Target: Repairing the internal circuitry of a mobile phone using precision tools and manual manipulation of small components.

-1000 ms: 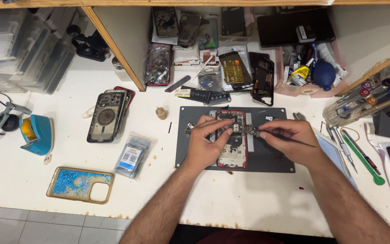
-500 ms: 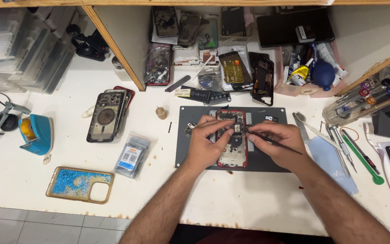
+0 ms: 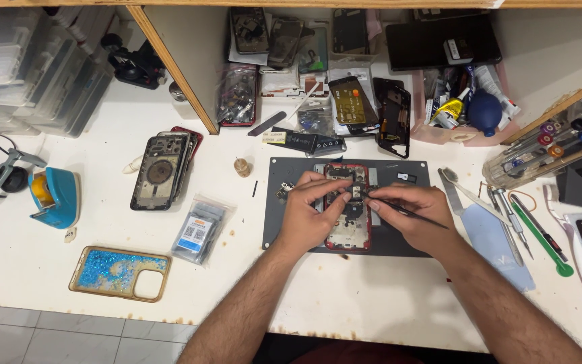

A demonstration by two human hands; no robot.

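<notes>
The red-framed opened phone (image 3: 347, 209) (flat on a grey mat (image 3: 412, 239)) lies under both hands, left (image 3: 308, 216) pinching it, right (image 3: 412, 216) clamped on thin black tweezers (image 3: 405, 212).

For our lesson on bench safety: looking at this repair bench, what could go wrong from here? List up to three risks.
1. The right hand holds a thin dark tool tip-down inside the opened red phone; a slip could scratch its parts.
2. The left hand pinches something tiny over the grey mat; if dropped, it may get lost.
3. Loose tools beside the right forearm could be knocked off.

Both forearms bare, hairy; no sleeves, rings or watch visible.
</notes>
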